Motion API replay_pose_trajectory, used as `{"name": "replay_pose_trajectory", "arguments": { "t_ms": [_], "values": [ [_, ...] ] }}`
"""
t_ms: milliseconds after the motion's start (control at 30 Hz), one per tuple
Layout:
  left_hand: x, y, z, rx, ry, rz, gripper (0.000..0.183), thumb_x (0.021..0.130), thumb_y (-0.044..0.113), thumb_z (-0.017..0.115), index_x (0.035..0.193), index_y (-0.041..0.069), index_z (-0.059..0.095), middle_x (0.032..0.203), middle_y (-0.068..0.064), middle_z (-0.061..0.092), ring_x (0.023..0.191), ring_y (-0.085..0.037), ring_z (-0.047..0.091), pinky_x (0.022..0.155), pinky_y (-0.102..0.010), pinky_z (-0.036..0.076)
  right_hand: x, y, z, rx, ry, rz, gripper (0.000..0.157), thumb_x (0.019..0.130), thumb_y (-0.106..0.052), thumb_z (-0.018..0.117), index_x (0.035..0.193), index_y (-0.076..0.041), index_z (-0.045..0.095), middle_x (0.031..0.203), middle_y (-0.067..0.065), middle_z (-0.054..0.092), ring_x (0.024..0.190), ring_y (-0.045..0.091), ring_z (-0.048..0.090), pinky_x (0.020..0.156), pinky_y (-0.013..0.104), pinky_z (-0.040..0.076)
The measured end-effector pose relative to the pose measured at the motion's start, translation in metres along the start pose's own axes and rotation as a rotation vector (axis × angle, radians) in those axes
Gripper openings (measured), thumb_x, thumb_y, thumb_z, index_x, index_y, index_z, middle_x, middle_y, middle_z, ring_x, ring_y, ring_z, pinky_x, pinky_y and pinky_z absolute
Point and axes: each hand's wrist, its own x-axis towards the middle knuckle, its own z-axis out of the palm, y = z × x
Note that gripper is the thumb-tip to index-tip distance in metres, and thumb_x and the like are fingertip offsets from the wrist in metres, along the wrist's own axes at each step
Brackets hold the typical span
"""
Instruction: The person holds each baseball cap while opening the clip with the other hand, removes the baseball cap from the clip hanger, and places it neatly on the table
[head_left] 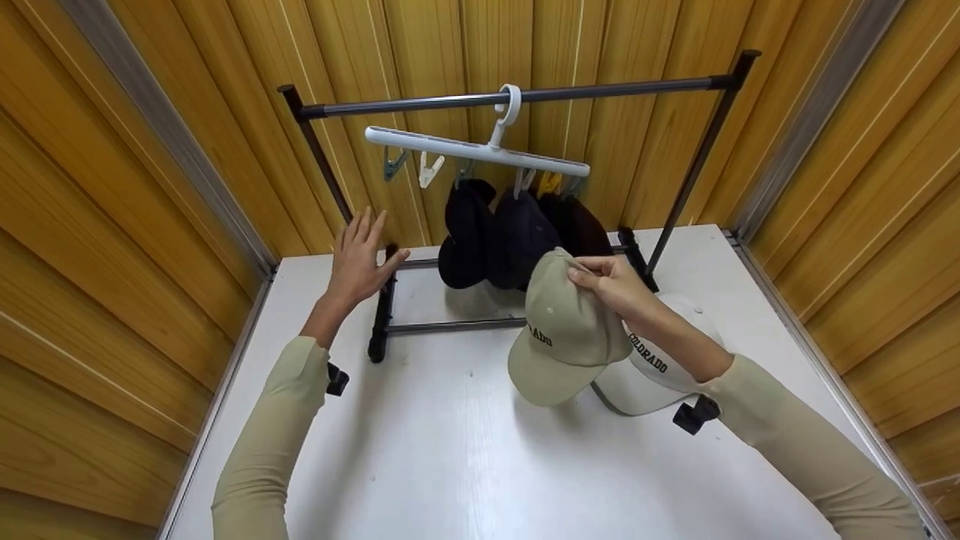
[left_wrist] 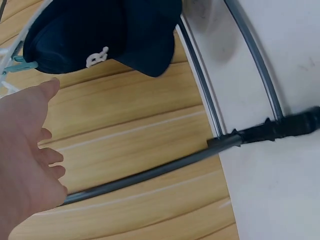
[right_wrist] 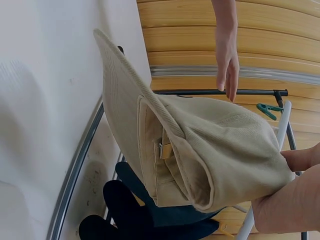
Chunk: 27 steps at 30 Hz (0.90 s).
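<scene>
My right hand (head_left: pixel 611 285) pinches a khaki baseball cap (head_left: pixel 562 322) by its crown, the brim tilting down to the left. In the right wrist view the cap (right_wrist: pixel 225 140) shows its inside and a strap buckle (right_wrist: pixel 165 150). My left hand (head_left: pixel 360 259) is raised with fingers spread and holds nothing, near the left post of the rack. A white clip hanger (head_left: pixel 480 148) hangs from the rack's top bar (head_left: pixel 600 93). Dark caps (head_left: pixel 517 232) are clipped along it; a white clip (head_left: pixel 430 169) and a green clip (head_left: pixel 394 163) at its left end hold nothing.
A white cap (head_left: pixel 660 360) lettered COLORADO lies on the white table (head_left: pixel 450 450), partly behind my right forearm. The black metal rack's feet (head_left: pixel 379 341) stand on the table. Wood-patterned walls (head_left: pixel 112 225) close in the back and both sides.
</scene>
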Motion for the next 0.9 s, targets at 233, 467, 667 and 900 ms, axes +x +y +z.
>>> {"name": "replay_pose_trajectory", "arguments": {
  "t_ms": [233,467,667,900],
  "values": [
    [-0.02,-0.023,0.002,0.071,-0.026,-0.048,0.091,0.098,0.055,0.059,0.165,0.012,0.015,0.172,-0.021,0.006,0.16,-0.038,0.002,0.129,-0.057,-0.001,-0.006,0.005,-0.006,-0.008,0.013,0.01,0.046,0.104,-0.016,0.059,0.141,0.009,0.054,0.096,-0.017,0.073,0.089,-0.003,0.068,0.084,0.015,0.053],
    [-0.034,-0.04,0.008,0.101,-0.047,-0.073,0.094,0.097,0.06,0.058,0.166,0.014,0.013,0.172,-0.022,0.004,0.16,-0.039,0.0,0.128,-0.059,-0.002,-0.011,0.01,-0.014,-0.027,0.002,0.024,0.047,0.105,-0.018,0.058,0.144,0.009,0.052,0.1,-0.015,0.073,0.091,-0.004,0.068,0.085,0.014,0.053],
    [-0.042,-0.048,0.011,0.111,-0.033,-0.076,0.093,0.097,0.057,0.06,0.165,0.011,0.017,0.171,-0.025,0.004,0.16,-0.041,0.002,0.127,-0.062,0.0,-0.013,0.016,-0.018,-0.042,-0.004,0.032,0.047,0.105,-0.018,0.057,0.144,0.008,0.052,0.105,-0.011,0.073,0.092,-0.003,0.068,0.086,0.014,0.053],
    [-0.055,-0.056,0.014,0.101,-0.08,-0.112,0.095,0.096,0.059,0.059,0.165,0.011,0.015,0.171,-0.025,0.002,0.159,-0.042,-0.002,0.126,-0.062,-0.005,-0.014,0.029,-0.018,-0.082,-0.022,0.058,0.049,0.105,-0.02,0.057,0.146,0.006,0.05,0.128,0.006,0.07,0.099,-0.004,0.066,0.089,0.013,0.051]
  ]
}}
